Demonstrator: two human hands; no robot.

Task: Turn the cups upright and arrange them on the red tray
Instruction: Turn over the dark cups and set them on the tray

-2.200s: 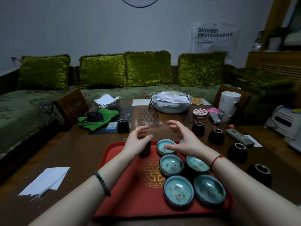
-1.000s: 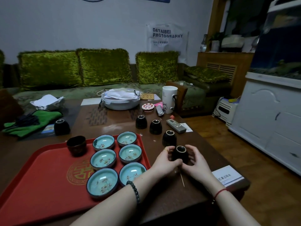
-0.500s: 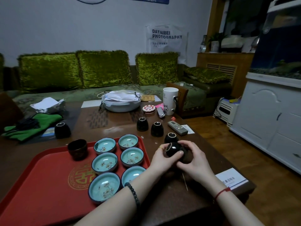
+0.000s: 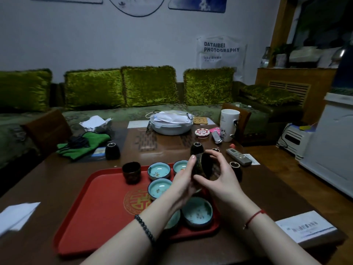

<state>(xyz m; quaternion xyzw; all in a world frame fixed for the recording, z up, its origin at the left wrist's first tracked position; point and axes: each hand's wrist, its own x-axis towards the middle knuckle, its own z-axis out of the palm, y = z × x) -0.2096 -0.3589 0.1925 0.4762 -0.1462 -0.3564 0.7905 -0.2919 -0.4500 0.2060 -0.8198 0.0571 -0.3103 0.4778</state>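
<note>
Lifted since half a second ago: held cup [image 4: 204, 166], then low over the table to the right of the tray, now higher and carried left, above the tray's far right corner. Tipped further too, lying roughly on its side, neither inverted nor upright; mouth direction not clear.

Far left of the left hand, on the table [image 4: 57, 180]: far-left cup [image 4: 112, 151], inverted, not yet handled. Nearer, a little left of that hand, on the tray [image 4: 99, 199]: upright cup [image 4: 131, 172], dark, in the far row, same spot as before, probably marking the row for the next one. Between it and the hands, and below the wrists: teal cups [image 4: 159, 170], all mouth up, packed close in two columns, unchanged.

Left hand [image 4: 182, 181] and right hand [image 4: 219, 180] together, both wrapped round the held cup: left fingers [image 4: 192, 159] up its left side, right thumb beneath, right fingers over the top. Two-handed hold likely chosen for rolling it over without a drop onto the teal cups below.

Behind the hands: back cup [image 4: 196, 148], inverted, with the rim of a second just showing beside it. Just right of the right hand: right cup [image 4: 236, 168], inverted on the table, apart from the tray.

Left to do, judging by this count: finish the turn, set down beside the upright cup, then four more.
</note>
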